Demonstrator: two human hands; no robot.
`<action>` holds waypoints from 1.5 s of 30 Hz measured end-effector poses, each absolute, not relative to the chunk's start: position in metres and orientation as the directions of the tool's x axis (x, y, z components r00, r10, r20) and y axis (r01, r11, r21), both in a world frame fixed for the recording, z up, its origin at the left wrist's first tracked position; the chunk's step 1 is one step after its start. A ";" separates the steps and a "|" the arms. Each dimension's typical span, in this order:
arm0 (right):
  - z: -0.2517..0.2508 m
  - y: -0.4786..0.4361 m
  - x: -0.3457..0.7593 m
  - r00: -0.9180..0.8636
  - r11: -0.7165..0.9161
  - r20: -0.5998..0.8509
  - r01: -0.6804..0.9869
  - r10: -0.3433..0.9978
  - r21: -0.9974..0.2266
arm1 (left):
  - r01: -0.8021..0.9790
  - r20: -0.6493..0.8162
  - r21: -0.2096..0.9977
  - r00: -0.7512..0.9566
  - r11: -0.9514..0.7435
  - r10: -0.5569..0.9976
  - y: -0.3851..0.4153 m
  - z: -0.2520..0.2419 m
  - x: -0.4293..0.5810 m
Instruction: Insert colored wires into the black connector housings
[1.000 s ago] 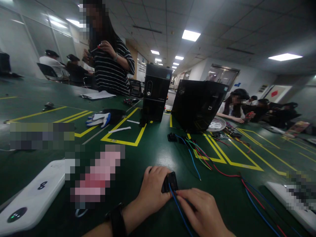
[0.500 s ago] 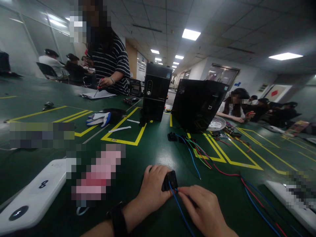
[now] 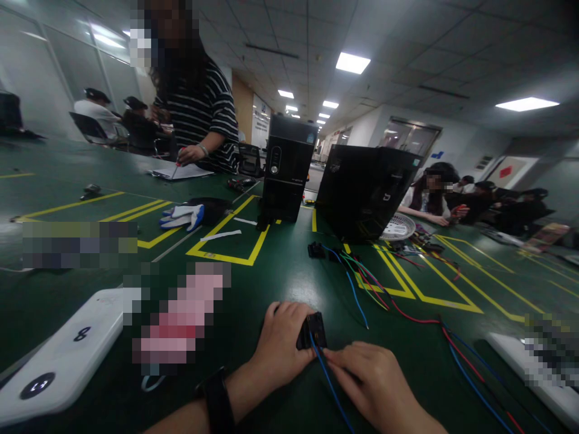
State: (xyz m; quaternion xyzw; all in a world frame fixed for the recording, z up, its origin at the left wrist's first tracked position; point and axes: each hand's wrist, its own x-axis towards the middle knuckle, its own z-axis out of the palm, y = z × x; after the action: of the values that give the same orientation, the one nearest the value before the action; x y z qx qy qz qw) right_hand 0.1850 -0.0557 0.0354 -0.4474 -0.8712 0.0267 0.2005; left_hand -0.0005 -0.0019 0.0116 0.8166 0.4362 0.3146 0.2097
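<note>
My left hand (image 3: 281, 345) is closed around a small black plastic block with metal contacts (image 3: 318, 328), holding it on the green table. Its fingers cover the block's left side. A blue wire (image 3: 333, 387) comes out of the block and runs down towards me between my hands. At the block's lower right edge, my right hand (image 3: 377, 377) has thumb and forefinger pinched together on blue wire. The fingertips hide the pinched part, so I cannot tell whether it is the same wire or a second one.
Beyond my hands lie more black blocks (image 3: 316, 250) with coloured wires (image 3: 362, 271). Two black computer cases (image 3: 289, 172) stand farther back. A white device (image 3: 67, 355) is at left, gloves (image 3: 183, 217) behind it. A person in a striped top (image 3: 210, 114) holds a screwdriver (image 3: 178, 160) across the table.
My right fingertips have shifted slightly at the block's lower edge, and the blue wire now lies closer to them. My left hand and the block have stayed in place.
</note>
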 end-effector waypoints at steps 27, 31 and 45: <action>0.033 -0.055 0.184 -0.449 0.592 0.463 0.772 0.764 -0.229 | 0.603 0.309 0.611 0.414 -0.512 0.856 -0.002 0.012 0.000; 0.030 -0.054 0.182 -0.508 0.646 0.467 0.737 0.724 -0.201 | 0.600 0.298 0.622 0.412 -0.503 0.861 -0.002 0.012 0.000; 0.041 -0.055 0.191 -0.404 0.498 0.328 0.818 0.854 -0.289 | 0.579 0.333 0.626 0.407 -0.522 0.850 -0.003 0.012 -0.001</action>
State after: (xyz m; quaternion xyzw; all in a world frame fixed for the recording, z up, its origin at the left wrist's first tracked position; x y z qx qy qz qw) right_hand 0.1907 -0.0546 0.0411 -0.4993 -0.8370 0.0411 0.2203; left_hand -0.0005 -0.0032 0.0122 0.8115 0.4402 0.3204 0.2121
